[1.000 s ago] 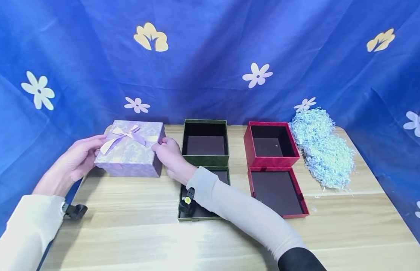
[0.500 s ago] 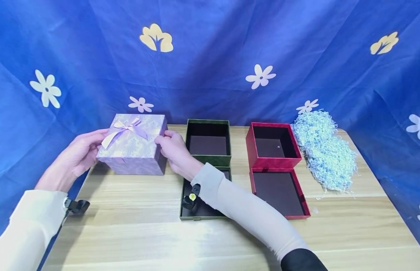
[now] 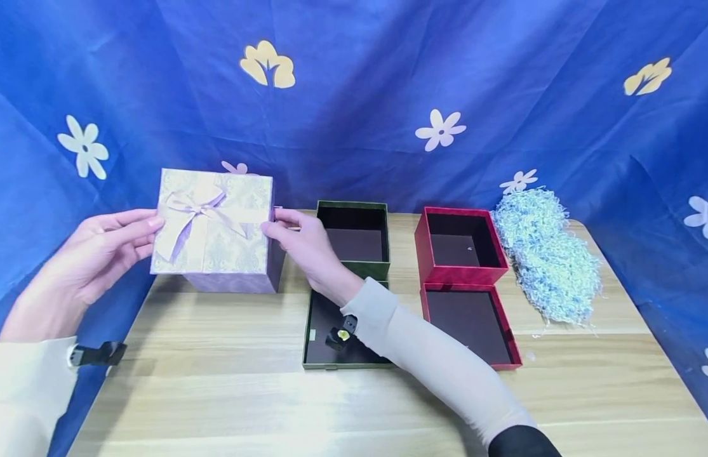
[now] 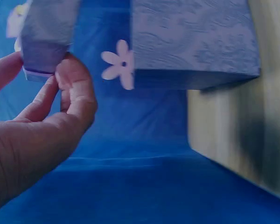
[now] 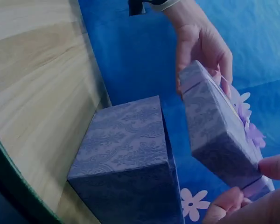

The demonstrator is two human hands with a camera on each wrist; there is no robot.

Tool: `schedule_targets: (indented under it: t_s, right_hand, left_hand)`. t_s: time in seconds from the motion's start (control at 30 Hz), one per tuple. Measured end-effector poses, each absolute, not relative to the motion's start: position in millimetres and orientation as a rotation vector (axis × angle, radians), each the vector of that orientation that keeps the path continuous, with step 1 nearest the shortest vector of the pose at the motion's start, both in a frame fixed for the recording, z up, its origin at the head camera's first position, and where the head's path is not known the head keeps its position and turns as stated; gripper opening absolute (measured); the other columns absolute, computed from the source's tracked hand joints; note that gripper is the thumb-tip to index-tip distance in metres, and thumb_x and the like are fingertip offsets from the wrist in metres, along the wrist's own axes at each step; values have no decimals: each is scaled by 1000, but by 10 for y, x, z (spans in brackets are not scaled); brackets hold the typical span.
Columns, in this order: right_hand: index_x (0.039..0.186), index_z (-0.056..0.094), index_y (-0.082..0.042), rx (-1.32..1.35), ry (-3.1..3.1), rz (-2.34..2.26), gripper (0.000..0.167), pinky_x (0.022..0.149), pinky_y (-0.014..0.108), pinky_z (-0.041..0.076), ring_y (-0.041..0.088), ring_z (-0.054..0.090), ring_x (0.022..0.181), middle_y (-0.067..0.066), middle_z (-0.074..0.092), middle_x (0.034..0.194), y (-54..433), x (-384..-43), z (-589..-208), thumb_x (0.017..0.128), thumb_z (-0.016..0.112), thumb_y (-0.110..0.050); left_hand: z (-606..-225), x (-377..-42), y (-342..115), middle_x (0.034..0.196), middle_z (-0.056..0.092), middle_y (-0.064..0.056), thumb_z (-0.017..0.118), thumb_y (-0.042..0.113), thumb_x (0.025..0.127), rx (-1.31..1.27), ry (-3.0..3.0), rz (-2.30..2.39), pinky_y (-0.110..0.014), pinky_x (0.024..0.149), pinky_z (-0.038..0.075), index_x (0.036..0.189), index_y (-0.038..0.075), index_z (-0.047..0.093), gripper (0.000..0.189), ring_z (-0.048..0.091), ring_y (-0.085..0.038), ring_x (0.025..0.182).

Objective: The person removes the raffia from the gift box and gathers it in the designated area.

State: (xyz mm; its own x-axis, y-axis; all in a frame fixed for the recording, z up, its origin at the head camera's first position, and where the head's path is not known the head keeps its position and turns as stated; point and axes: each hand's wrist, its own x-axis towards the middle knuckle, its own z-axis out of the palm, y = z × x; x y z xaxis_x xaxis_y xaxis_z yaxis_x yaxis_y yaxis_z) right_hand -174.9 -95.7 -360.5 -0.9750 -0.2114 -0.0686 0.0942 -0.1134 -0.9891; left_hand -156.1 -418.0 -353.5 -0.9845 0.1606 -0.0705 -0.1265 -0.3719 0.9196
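Held by both hands, a lavender patterned gift box lid (image 3: 233, 251) with a ribbon bow (image 3: 198, 211) hangs above its box base (image 3: 233, 284) at the table's far left. My left hand (image 3: 87, 257) pinches the lid's left edge between thumb and fingers. The opposite edge is pinched by my right hand (image 3: 313, 251). In the right wrist view a clear gap separates the tilted lid (image 5: 207, 123) from the standing base (image 5: 126, 135). The left wrist view has the lid's end (image 4: 51, 30) in my fingers, with the base (image 4: 193, 37) apart from it. The base's inside is hidden.
An open green box (image 3: 354, 271) and its upturned lid (image 3: 316, 317), partly under my right forearm, stand mid-table. Right of them are an open red box (image 3: 462, 274) and its lid (image 3: 470, 320). Light-blue shredded paper (image 3: 548, 260) lies far right. A blue curtain (image 3: 354, 95) hangs behind.
The lid has come up off the base and now tilts towards me. Both hands rose with it, and my left hand shifted left. The green and red boxes stayed put.
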Motion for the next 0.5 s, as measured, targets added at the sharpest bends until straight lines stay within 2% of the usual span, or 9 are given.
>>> schedule_targets:
  t_s: [0.13,0.27,0.4,0.43,0.5]
  right_hand:
    - [138,73,-1,-236,1946,-2151,39,65,21,47,10,59,72,-4,64,78,-859,-1699,-3602,100,79,-8]
    - [143,67,5,-364,1885,-2138,43,64,23,56,12,68,66,4,72,75,-798,-1614,-3580,101,76,-1]
    - [145,62,9,-463,1846,-2111,47,71,28,63,13,75,71,9,76,79,-744,-1479,-3530,100,76,4]
    - [145,62,8,-478,1839,-2100,48,75,28,63,13,75,72,9,77,80,-728,-1438,-3513,100,76,5]
    - [148,61,6,-504,1842,-2075,50,82,28,63,14,77,75,9,77,81,-696,-1353,-3481,100,77,4]
  left_hand:
    - [-3448,-1411,-4190,106,81,-12,52,-14,108,43,1755,2396,-30,79,64,113,1,84,35,80,-23,86]
    - [-3386,-1248,-4195,103,82,-2,57,-10,108,31,2056,2185,-16,82,58,112,18,86,40,78,-15,84]
    - [-3331,-1095,-4207,100,80,10,65,-4,107,58,2500,1794,-6,81,47,111,41,80,48,73,-8,82]
    - [-3324,-1055,-4210,99,79,11,67,-4,106,71,2578,1716,-6,80,47,111,44,78,49,73,-7,82]
    - [-3310,-962,-4206,95,79,11,70,-3,104,103,2704,1573,-7,78,48,109,41,79,45,72,-6,80]
